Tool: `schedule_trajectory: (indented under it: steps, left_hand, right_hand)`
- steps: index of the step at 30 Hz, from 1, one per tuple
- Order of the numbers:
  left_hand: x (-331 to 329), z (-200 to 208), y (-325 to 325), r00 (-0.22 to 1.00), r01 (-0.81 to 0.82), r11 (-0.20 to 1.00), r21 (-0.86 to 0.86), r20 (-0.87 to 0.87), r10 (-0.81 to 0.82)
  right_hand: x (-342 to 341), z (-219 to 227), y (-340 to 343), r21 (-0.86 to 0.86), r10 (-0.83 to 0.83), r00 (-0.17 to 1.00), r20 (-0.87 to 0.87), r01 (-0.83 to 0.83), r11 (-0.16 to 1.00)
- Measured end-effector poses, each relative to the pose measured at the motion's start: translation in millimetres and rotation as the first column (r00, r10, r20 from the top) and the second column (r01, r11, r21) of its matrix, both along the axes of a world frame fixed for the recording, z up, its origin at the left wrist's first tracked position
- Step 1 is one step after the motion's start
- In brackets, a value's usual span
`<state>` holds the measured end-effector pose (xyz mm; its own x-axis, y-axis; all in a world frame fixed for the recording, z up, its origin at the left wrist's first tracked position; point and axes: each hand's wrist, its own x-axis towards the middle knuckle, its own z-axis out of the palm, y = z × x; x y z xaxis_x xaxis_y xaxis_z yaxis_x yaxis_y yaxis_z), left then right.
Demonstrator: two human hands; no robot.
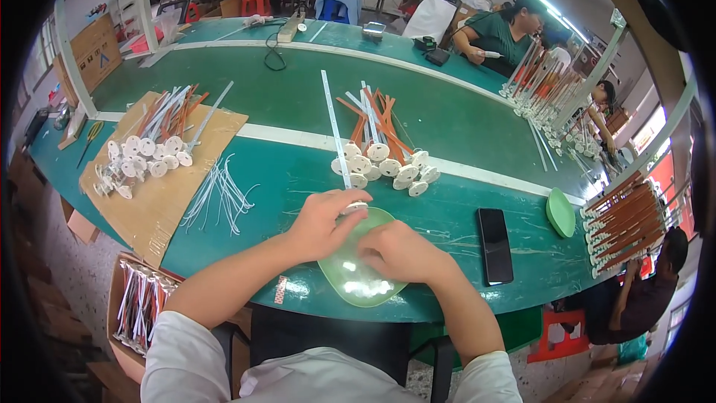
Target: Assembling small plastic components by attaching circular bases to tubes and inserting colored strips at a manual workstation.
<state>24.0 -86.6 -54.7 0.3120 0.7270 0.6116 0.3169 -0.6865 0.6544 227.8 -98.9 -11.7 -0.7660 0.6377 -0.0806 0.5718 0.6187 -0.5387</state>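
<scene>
While the head view looks down over both forearms, the left hand [322, 222] has its thumb and fingers closed around the round white end of a pale strip [335, 127], so that grip is narrow and occupied. From this pinch the strip's long axis runs away from the person, its far end leaning slightly left, well beyond the fingertips. Its disc end lies at the grip itself, on the side toward the right hand [403, 250], which is just to the right and a little nearer the body. That makes the left hand the nearer one to the strip, with the right hand apart from it by a small gap. The right fingers are curled down above the green tray [350, 272]; whether they pinch anything small, I cannot tell. The tray sits below and between the hands, nearer the person than the pinch. Beyond the grip and to its right lies a bunch of disc-ended strips [378, 151], beside the held strip's lower part. Left of the grip are loose white wires [224, 198]; well to its right lies a black phone [495, 246].
</scene>
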Motion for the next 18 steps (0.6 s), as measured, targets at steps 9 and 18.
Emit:
schedule_trajectory:
  steps: [9,18]
  left_hand:
    - [-1.2,1.8,-0.4,1.000,-0.002,1.000,0.017,-0.024,0.002]
    - [-6.6,7.3,-1.1,0.997,-0.031,0.999,0.017,0.067,0.030]
  right_hand:
    - [-6.3,6.3,-8.2,-0.016,0.097,0.987,-0.126,-0.100,0.995]
    - [1.2,6.6,0.0,0.063,-0.003,0.920,-0.393,0.030,0.998]
